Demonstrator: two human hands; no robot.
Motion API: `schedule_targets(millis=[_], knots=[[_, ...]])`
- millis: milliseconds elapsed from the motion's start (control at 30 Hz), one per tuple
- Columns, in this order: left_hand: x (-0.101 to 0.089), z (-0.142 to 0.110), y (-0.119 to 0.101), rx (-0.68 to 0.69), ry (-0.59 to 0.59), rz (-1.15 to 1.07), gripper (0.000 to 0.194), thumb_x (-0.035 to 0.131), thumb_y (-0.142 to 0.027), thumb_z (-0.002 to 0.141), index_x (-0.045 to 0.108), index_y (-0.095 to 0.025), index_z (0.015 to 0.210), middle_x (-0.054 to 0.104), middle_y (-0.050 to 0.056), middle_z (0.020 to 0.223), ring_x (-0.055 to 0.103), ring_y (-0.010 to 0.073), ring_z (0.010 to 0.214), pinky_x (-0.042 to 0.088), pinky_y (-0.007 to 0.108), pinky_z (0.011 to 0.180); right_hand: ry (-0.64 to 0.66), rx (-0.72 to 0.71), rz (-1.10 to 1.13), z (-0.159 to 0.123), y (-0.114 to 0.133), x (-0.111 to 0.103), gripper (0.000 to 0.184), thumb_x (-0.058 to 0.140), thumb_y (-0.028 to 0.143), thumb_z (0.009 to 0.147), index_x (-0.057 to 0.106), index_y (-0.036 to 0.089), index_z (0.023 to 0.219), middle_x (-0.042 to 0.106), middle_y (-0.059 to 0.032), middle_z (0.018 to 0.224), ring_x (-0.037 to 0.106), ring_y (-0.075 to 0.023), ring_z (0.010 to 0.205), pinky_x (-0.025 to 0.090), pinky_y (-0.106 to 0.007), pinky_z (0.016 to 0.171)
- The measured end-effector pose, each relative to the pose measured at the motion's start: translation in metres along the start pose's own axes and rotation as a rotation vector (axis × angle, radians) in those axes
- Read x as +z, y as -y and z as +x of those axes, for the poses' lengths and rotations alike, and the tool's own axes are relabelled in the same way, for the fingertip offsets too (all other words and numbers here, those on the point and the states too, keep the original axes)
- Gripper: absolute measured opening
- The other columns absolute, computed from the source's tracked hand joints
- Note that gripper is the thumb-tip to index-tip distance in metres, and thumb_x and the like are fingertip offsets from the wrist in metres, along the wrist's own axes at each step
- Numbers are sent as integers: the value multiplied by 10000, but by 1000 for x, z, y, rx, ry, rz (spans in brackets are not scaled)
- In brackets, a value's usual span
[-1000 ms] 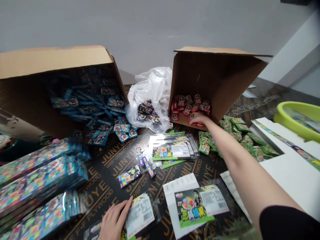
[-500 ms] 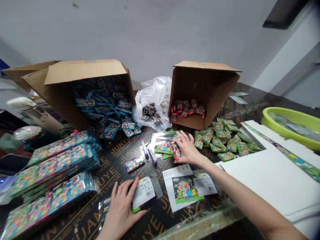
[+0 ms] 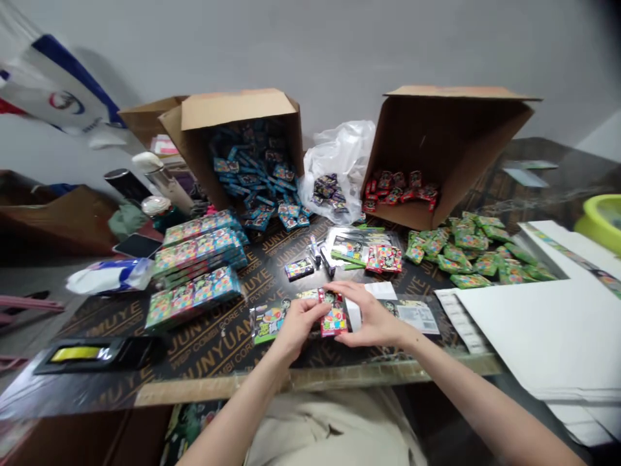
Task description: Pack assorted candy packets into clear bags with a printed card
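In the middle of the work surface, a small red candy packet [image 3: 334, 321] lies between my two hands. My right hand [image 3: 376, 320] spans it, with the thumb at its near edge and the fingers at its far edge. From the other side, the closed thumb and fingers of my left hand [image 3: 301, 321] grip its left edge. Partly under my left hand is a printed candy bag [image 3: 266, 321]. Beyond my hands, more red packets [image 3: 383, 259] rest on a stack of printed bags [image 3: 349, 247], beside a dark purple packet [image 3: 299, 268].
A carton [image 3: 242, 107] spills blue packets at the back left. Another carton [image 3: 460, 139] holds red packets. Between them stands a clear plastic bag [image 3: 339, 149] with purple packets. Green packets [image 3: 470, 239] and white card [image 3: 533, 310] lie right, stacked strips [image 3: 194, 291] left.
My right hand has come from the red packets' carton to the near middle and meets my left hand at a red packet. Other red packets now lie on the bag stack. The view has shifted.
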State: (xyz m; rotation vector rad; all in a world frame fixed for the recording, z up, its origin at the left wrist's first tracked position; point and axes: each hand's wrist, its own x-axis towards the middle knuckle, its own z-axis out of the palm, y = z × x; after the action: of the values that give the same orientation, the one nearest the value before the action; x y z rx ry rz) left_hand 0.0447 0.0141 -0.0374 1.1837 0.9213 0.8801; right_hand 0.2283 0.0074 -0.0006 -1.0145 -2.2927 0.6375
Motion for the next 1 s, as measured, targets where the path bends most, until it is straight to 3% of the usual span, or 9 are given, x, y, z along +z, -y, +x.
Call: schedule_targets(millis=[133,200,300,500,633,700,767,867,1000], knots=[[-30,-1,8,259,-85,607,435,528,-517,755,654,-152,956,644,98,984,550,248,925,405,375,833,-195,61,-116,-6,-15,9,686,625,266,598,395,236,1244,503,-76,1207,443,-278,1121,295,-405,945],[-45,2,18,363,-112,952,686,656,-544,613,531,-189,1188,536,127,1207,449,307,1112,280,488,977,-231,84,-234,-6,-26,12,655,625,268,595,420,233,1217,516,-82,1199,444,-294,1113,274,-426,934],[-59,5,33,378,-44,1237,973,732,-472,518,313,-182,1347,490,136,1231,423,310,1138,182,542,1022,-200,118,-378,-5,-40,16,660,622,239,609,413,243,1235,508,-80,1225,427,-295,1123,218,-452,949],[-61,-5,36,424,-49,1246,970,667,-326,608,130,-165,1400,499,110,1177,431,267,1120,202,495,1038,-22,154,-341,-11,-42,22,871,680,295,601,252,248,1357,519,-87,1211,433,-297,1081,235,-469,934],[-62,-12,27,471,66,1173,949,637,-273,637,83,-206,1405,448,103,1275,399,260,1180,148,515,1063,111,85,-189,-13,-35,22,916,706,356,619,200,271,1377,460,-76,1272,408,-274,1133,271,-420,961],[-63,-14,24,487,54,1148,944,642,-272,636,96,-205,1403,434,108,1293,394,266,1189,157,514,1063,80,44,-154,-11,-36,22,961,728,426,597,191,270,1379,399,-87,1333,364,-283,1191,264,-416,982],[-64,-14,22,487,-41,1118,948,653,-283,630,109,-197,1401,435,114,1287,403,276,1177,219,499,1043,-74,59,-144,-9,-35,24,1017,732,502,566,176,255,1380,397,-107,1336,348,-298,1215,248,-435,991],[-63,-12,21,467,-157,1057,922,653,-290,636,140,-195,1396,456,111,1245,444,273,1119,337,446,973,-233,126,-83,-9,-28,32,859,622,501,711,149,250,1383,532,-96,1208,401,-275,1193,211,-457,1000],[-60,-10,21,454,-144,1032,928,653,-306,640,131,-200,1400,482,100,1187,465,260,1081,375,411,936,-73,87,-1,-8,-22,35,604,419,394,873,123,283,1388,469,-63,1303,458,-213,1159,191,-438,1017]])
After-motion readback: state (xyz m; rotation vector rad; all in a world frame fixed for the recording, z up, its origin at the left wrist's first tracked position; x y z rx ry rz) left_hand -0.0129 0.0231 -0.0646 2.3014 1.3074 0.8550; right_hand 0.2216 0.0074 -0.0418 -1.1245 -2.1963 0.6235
